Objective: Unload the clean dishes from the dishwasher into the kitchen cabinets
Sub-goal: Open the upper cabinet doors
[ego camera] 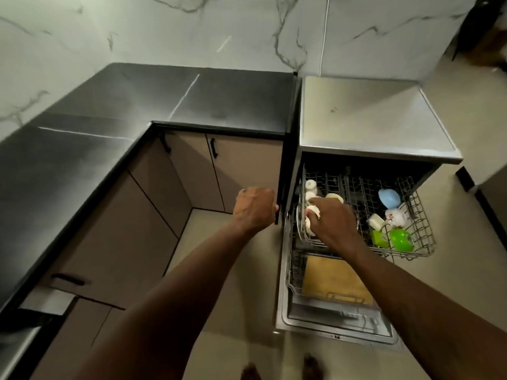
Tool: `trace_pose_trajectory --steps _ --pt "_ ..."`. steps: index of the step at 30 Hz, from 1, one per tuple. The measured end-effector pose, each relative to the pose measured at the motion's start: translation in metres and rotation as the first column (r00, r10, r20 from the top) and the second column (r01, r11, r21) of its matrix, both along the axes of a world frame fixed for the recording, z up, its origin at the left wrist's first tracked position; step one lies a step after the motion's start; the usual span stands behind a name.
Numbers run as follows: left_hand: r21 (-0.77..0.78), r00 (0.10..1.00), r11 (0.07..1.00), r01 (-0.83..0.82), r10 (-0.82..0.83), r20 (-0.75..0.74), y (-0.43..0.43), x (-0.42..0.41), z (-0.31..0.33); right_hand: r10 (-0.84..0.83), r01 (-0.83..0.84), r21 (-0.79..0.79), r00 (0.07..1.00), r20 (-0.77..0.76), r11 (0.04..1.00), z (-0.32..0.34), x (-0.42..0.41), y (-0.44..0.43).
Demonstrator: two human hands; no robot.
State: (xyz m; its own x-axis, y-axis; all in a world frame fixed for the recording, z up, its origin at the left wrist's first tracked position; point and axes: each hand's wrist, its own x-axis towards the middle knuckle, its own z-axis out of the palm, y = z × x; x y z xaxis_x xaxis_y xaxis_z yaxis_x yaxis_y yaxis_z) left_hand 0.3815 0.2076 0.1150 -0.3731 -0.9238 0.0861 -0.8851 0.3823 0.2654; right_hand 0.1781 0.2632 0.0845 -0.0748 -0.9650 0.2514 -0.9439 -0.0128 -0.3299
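The dishwasher [356,329] stands open with its upper wire rack [419,215] pulled out. My right hand [332,220] reaches into the rack's left side and grips a small white cup [312,210] among other white cups [310,185]. My left hand [255,208] hovers with curled fingers beside the dark edge of the cabinet end panel [282,193]; it seems to hold nothing. On the rack's right side sit a blue cup [389,198], a floral white cup [396,217], a white lid [375,221] and green plastic pieces [400,239]. A wooden cutting board [333,279] lies in the lower rack.
A dark L-shaped countertop [137,105] runs left and back, with beige cabinet doors [247,165] and black handles [214,148] below. A steel top [367,119] covers the dishwasher. Beige floor [236,270] lies in front; my feet show at the bottom.
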Motion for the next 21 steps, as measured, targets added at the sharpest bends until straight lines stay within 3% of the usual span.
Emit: trace_pose_trajectory --steps 14,21 --pt "-0.151 0.987 0.977 -0.150 0.157 0.034 -0.078 0.079 0.097 0.127 -0.133 -0.132 0.991 -0.052 0.982 0.093 0.075 -0.102" --pt "-0.238 0.982 0.953 -0.187 0.186 -0.027 -0.142 0.108 0.138 0.134 -0.150 -0.211 0.987 -0.088 0.966 0.129 0.096 -0.174"
